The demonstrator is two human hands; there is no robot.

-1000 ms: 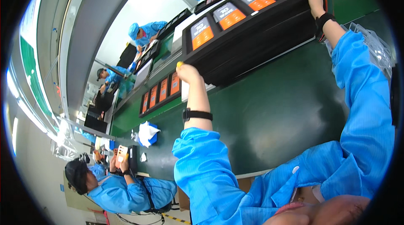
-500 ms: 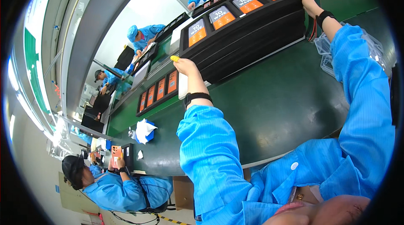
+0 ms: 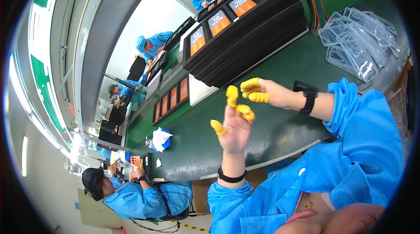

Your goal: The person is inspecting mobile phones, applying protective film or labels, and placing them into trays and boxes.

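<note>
Ahead of you, on the green bench [image 3: 284, 126], stands a stack of black trays [image 3: 253, 43], running slantwise from near left to far right, its layers slightly uneven. Facing you, the top tray [image 3: 225, 35] holds four rectangular grey-and-orange packs [image 3: 219, 23] in one row, each in its own compartment.

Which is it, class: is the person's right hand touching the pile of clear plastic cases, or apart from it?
Apart. The head view shows a stretch of green tabletop between the right hand and the clear plastic cases.
</note>
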